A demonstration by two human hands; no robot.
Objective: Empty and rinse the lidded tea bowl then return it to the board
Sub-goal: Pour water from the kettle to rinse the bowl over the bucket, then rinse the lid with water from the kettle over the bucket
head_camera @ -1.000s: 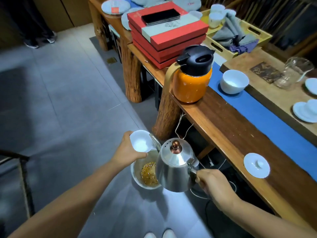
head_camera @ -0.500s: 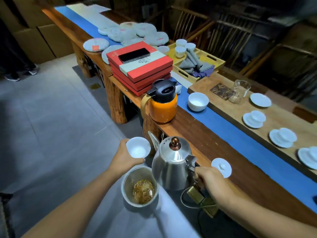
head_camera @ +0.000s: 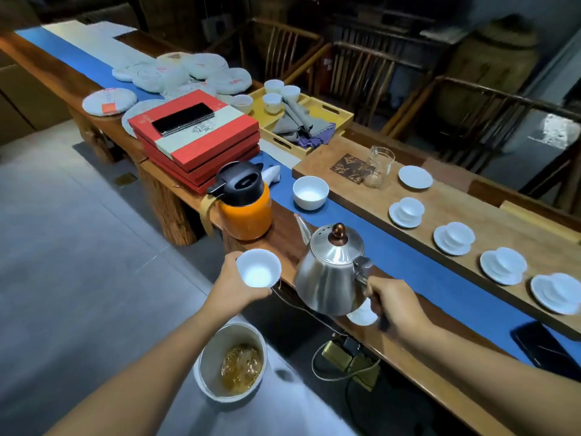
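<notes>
My left hand (head_camera: 234,286) holds the white tea bowl (head_camera: 258,268) upright at the near edge of the table; its inside looks white and bare. My right hand (head_camera: 393,305) grips the handle of the steel kettle (head_camera: 330,272), held upright just over the table edge. The bowl's white lid (head_camera: 363,314) lies on the table, mostly hidden behind the kettle. On the floor below stands a waste bucket (head_camera: 232,361) with wet tea leaves in it. The light wooden tea board (head_camera: 465,215) lies beyond the blue runner, with a bare saucer (head_camera: 415,177) near its far end.
An orange thermos (head_camera: 243,204) and a white bowl (head_camera: 310,193) stand left of the kettle. Several lidded bowls on saucers (head_camera: 454,238) line the board beside a glass pitcher (head_camera: 379,166). A dark phone (head_camera: 545,347) lies at right. A power strip (head_camera: 352,361) with cables sits under the table.
Both hands have risen from over the bucket to table height. The kettle has gone from tipped toward the bowl to upright. My view has lifted toward the table.
</notes>
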